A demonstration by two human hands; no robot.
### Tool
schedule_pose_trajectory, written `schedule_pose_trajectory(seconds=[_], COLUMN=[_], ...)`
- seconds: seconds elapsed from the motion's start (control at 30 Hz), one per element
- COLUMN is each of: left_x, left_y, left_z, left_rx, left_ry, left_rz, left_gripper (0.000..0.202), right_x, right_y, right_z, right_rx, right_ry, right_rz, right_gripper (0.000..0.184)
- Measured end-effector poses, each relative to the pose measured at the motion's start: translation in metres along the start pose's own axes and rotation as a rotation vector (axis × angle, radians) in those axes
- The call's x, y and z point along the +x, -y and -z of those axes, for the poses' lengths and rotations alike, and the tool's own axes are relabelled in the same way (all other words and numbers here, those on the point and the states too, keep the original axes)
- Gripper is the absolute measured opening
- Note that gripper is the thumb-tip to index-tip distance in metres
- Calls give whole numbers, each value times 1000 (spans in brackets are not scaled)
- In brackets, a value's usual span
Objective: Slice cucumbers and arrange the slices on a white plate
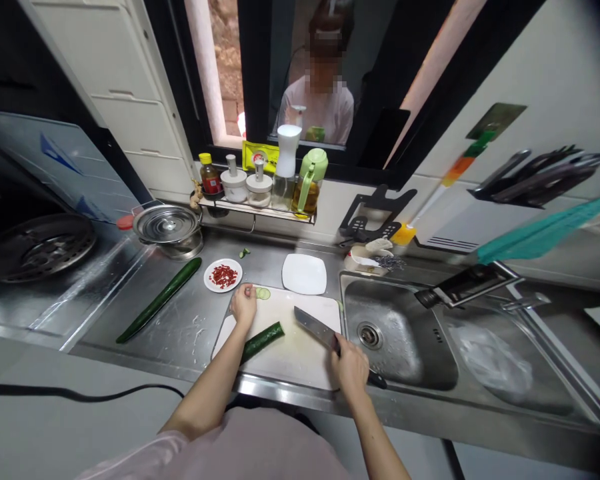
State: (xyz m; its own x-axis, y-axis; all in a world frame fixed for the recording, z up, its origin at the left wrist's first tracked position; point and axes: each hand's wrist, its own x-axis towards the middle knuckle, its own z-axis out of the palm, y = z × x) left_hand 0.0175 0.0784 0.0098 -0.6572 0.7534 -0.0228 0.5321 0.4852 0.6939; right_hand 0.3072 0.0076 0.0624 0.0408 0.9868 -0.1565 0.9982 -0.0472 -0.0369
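A white cutting board [300, 360] lies on the steel counter. My right hand [351, 367] is wrapped round the black handle of a kitchen knife [316, 327], its broad blade lying over the board and pointing to the far left. At the board's far left corner, my left hand [243, 305] has its fingers curled together at a few thin cucumber slices [263, 293]. Between the hands rests a cut piece of cucumber [263, 341], its near end hidden behind my left forearm. Further left, a whole cucumber [161, 299] lies slanted on the counter.
Beyond the board stand a small plate of chopped red pieces [223, 265] and a white square plate [304, 274]. Cucumber scraps [245, 253] lie nearby. The sink [400, 333] is at the right, a lidded pot [167, 227] at the left. A shelf [260, 208] holds seasoning containers.
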Motion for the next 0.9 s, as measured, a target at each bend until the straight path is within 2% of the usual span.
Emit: schedule_pose_trajectory(seconds=[0.1,0.27,0.4,0.5,0.67,0.9], left_x=[-24,-71,-88,-87,-86,-89], left_y=[4,20,33,39,45,46], left_z=[10,21,20,15,11,8], left_rx=[-17,-13,-6,8,27,62], left_ry=[0,187,287,326,373,378], left_rz=[-145,-521,-690,-735,-738,-785], left_gripper=[23,24,26,27,29,30], right_x=[2,3,-1,-9,-24,-40], right_y=[1,8,20,33,52,65], right_z=[-2,2,10,19,29,20], right_rx=[68,206,177,137,100,72], right_ry=[3,90,174,215,290,315], right_rz=[-13,-27,74,150,217,281], right_gripper=[41,40,41,41,38,33])
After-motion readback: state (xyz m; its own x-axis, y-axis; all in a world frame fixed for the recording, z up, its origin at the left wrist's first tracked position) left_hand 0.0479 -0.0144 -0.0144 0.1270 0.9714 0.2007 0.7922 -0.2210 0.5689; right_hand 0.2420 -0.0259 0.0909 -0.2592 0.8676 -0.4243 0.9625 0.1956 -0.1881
